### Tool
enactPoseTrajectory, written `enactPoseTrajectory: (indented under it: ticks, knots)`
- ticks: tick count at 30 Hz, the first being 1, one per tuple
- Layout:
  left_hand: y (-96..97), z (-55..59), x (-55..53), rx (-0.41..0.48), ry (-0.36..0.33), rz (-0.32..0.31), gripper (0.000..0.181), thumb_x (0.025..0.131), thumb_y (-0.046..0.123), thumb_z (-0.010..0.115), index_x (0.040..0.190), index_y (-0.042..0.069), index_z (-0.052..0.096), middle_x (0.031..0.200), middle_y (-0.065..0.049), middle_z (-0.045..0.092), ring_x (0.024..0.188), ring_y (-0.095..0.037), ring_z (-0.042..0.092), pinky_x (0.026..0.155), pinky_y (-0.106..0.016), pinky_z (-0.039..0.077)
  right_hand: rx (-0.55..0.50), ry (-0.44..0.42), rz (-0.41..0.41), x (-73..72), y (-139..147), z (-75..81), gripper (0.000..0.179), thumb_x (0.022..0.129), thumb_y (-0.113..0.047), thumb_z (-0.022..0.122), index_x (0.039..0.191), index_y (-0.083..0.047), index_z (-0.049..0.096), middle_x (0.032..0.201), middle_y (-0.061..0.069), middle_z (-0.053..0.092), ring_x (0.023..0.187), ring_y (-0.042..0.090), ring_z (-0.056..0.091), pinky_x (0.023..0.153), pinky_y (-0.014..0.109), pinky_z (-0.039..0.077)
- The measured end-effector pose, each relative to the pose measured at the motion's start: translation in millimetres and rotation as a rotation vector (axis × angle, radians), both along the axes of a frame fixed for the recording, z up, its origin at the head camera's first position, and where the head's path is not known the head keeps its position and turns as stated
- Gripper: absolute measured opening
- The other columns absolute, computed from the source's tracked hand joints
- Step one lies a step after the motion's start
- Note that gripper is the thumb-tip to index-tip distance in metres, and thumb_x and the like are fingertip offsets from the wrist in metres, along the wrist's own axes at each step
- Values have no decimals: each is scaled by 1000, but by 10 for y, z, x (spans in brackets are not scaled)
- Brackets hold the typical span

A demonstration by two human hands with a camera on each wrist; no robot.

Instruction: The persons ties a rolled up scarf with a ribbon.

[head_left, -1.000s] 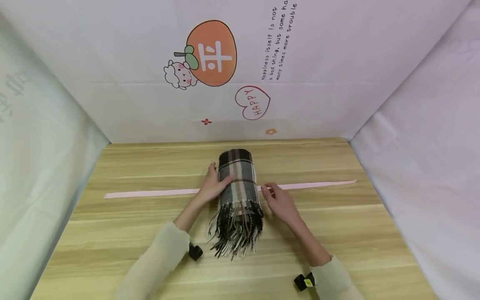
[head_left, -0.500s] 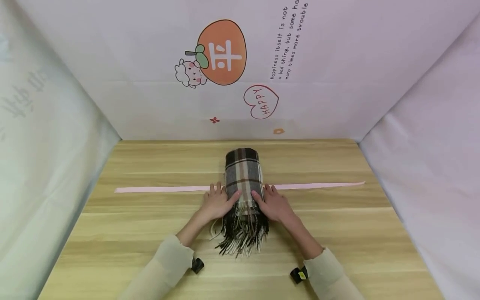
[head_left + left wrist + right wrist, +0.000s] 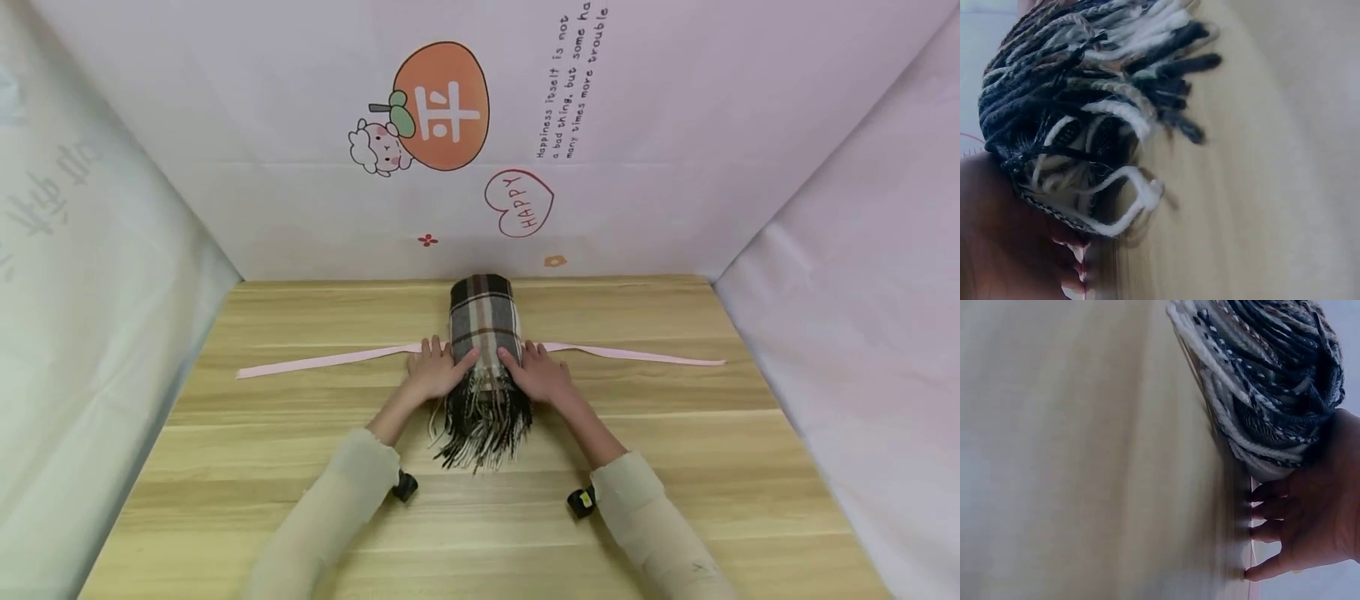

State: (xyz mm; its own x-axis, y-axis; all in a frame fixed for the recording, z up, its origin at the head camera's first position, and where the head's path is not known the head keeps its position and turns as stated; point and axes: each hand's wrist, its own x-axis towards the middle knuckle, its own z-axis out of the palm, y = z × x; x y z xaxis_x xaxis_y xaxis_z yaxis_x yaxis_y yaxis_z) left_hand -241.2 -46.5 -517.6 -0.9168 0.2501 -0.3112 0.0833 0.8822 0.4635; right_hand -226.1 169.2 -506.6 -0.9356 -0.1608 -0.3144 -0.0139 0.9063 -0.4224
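Observation:
A rolled plaid scarf [image 3: 482, 321] in black, grey, white and brown lies in the middle of the table, its fringe [image 3: 486, 429] toward me. My left hand [image 3: 435, 371] presses against its left side, with the thumb on top. Opposite it, my right hand [image 3: 545, 375] presses the right side, thumb likewise over the roll. In the right wrist view the right hand's fingers [image 3: 1270, 509] are spread, tips down at the table. Dark and white tassels [image 3: 1085, 81] fill much of the left wrist view. A pink ribbon [image 3: 322, 361] passes under the scarf, its middle hidden.
The wood-grain table [image 3: 487, 533] ends at a white printed back cloth [image 3: 315, 225]. White cloth walls [image 3: 862, 292] rise on both sides. The scarf's far end is close to the table's back edge.
My right hand has come onto the scarf and my left hand has shifted toward its fringed end. Both have then pushed the scarf away from me, bending the straight ribbon forward at its middle.

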Motion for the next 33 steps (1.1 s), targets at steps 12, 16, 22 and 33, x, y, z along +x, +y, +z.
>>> enactPoseTrajectory:
  ticks: [12, 16, 22, 33]
  knots:
    - [-797, -64, 86, -147, 129, -84, 78, 105, 55, 30, 156, -3, 19, 165, -23, 8, 153, -43, 8, 118, -69, 9, 190, 146, 33, 45, 650, -192, 69, 107, -52, 19, 159, -6, 19, 166, 14, 15, 153, 40, 14, 111, 76, 14]
    - [-1281, -69, 164, -203, 155, -25, 77, 105, 49, 36, 156, -5, 17, 163, -27, 8, 151, -48, 8, 115, -73, 10, 246, 164, -19, 70, 1117, -219, 72, 106, -52, 19, 159, -3, 15, 166, 18, 13, 152, 44, 12, 109, 79, 15]
    - [-1926, -21, 214, -203, 74, 72, 77, 106, 46, 35, 156, -7, 10, 161, -33, 1, 148, -55, 2, 109, -80, 7, 248, 101, -155, 64, 1808, -188, 80, 104, -58, 15, 158, 1, 9, 165, 24, 8, 149, 53, 5, 105, 84, 10]
    - [-2423, 89, 210, -162, 34, 188, 84, 106, 46, 32, 152, -15, -4, 155, -42, -12, 144, -60, -9, 107, -82, 1, 217, 79, -286, 16, 2458, -153, 87, 102, -60, 15, 155, 8, -1, 161, 33, -2, 144, 60, 0, 99, 85, 17]
